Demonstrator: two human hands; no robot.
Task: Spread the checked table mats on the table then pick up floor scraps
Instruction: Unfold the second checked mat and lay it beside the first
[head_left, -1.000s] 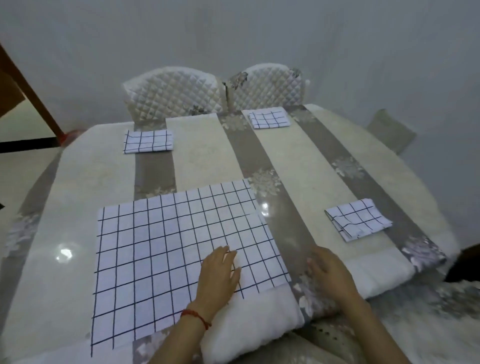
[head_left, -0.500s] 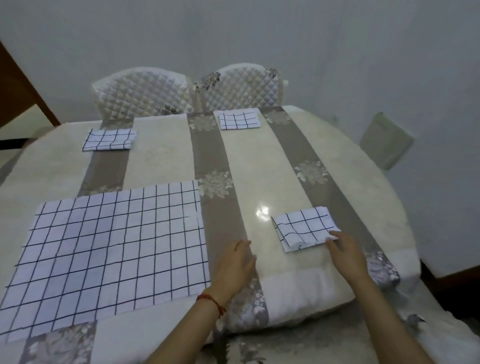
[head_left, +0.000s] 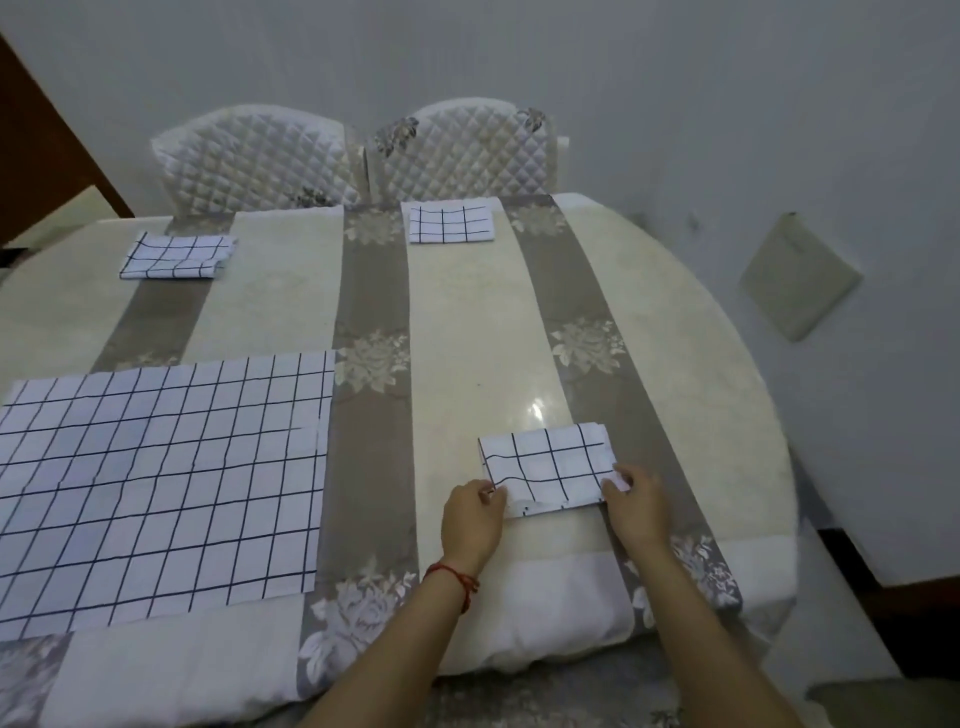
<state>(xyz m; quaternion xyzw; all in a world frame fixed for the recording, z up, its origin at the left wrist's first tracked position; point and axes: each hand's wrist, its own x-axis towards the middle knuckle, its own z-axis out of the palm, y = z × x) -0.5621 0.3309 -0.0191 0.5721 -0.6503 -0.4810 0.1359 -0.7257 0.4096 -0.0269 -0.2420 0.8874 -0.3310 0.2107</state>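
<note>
Checked folded mat between 2 hands

Spread mat cut off left

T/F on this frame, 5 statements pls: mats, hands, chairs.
1. One checked mat lies spread flat on the table. True.
2. Both hands hold the folded mat nearest the person. True: the left hand pinches its left edge, the right hand its right corner.
3. All the mats are already spread. False: three are folded, including the far-left mat and the far-right mat.
4. The right wrist wears a red string. False: the red string is on the left wrist.
5. Two quilted chairs stand at the far side of the table. True.
</note>
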